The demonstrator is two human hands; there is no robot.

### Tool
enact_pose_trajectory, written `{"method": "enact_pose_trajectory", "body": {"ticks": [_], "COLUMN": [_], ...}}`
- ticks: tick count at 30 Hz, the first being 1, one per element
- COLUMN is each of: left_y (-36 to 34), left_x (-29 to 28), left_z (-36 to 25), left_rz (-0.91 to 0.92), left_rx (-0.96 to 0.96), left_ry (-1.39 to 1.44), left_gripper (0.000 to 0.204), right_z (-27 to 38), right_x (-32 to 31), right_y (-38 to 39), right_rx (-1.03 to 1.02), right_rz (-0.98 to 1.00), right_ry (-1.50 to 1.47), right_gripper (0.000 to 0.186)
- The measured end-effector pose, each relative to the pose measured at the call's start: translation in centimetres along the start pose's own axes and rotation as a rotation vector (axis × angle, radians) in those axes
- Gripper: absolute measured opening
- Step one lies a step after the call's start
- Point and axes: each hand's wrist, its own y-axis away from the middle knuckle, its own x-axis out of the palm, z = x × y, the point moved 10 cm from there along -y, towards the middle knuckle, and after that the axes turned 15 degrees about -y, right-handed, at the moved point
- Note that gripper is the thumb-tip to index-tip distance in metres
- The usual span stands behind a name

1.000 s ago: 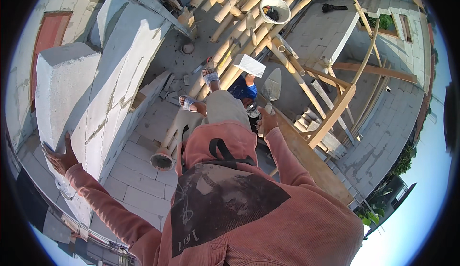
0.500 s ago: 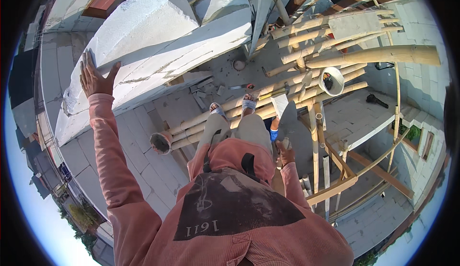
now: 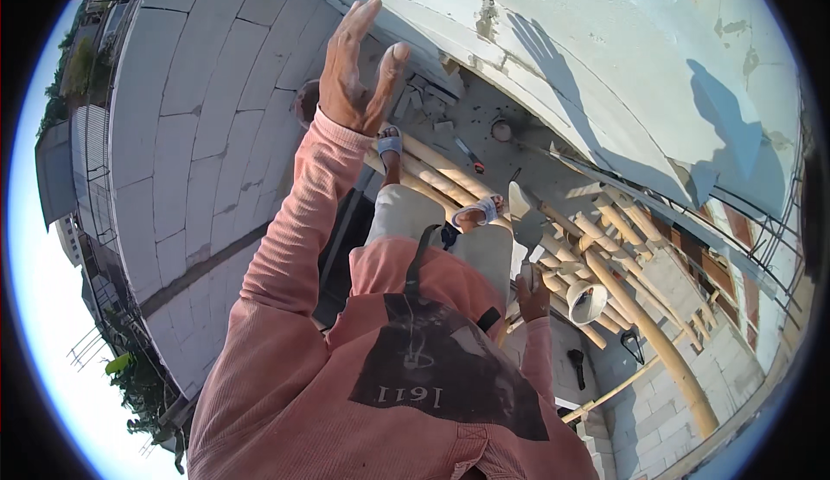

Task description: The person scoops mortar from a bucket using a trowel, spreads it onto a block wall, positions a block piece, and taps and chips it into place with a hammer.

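My left hand (image 3: 354, 74) is raised in the air with its fingers spread and nothing in it, the pink sleeve (image 3: 294, 247) stretched up below it. It hovers in front of a wall of pale grey blocks (image 3: 190, 134) without touching it. My right hand (image 3: 533, 294) hangs low by my hip, closed on the handle of a trowel. The trowel's pointed metal blade (image 3: 524, 219) sticks up past my knee. My sandalled feet (image 3: 477, 212) stand on round wooden poles (image 3: 432, 169).
A long white concrete beam (image 3: 605, 57) crosses the top right. More wooden poles (image 3: 644, 329) slant down to the right, with a white tube-shaped object (image 3: 588, 300) among them. A dark tool (image 3: 577, 366) lies on block paving (image 3: 657, 411) below. Small rubble (image 3: 432, 104) lies near the beam.
The view has swung round. My left hand has lifted higher and closer to the camera, away from the block wall. My right hand still grips the trowel by my hip.
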Motion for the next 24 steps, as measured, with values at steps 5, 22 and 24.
{"method": "enact_pose_trajectory", "body": {"ticks": [5, 22, 24], "left_y": [38.0, 53.7, 53.9], "left_x": [8.9, 14.4, 14.4], "left_z": [19.1, 24.6, 25.1], "left_rz": [1.187, 1.526, 1.52], "left_rx": [-0.915, -1.78, -1.807], "left_ry": [-0.206, 0.029, 0.044], "left_gripper": [0.095, 0.116, 0.115], "right_z": [11.4, 22.1, 19.2], "right_x": [15.1, 87.7, 91.4], "right_y": [-7.3, -40.0, -41.1], "right_rx": [-0.052, -0.519, -0.456], "right_rz": [0.328, 0.844, 0.866], "right_ry": [0.276, 1.301, 1.471], "right_gripper": [0.057, 0.044, 0.038]}}
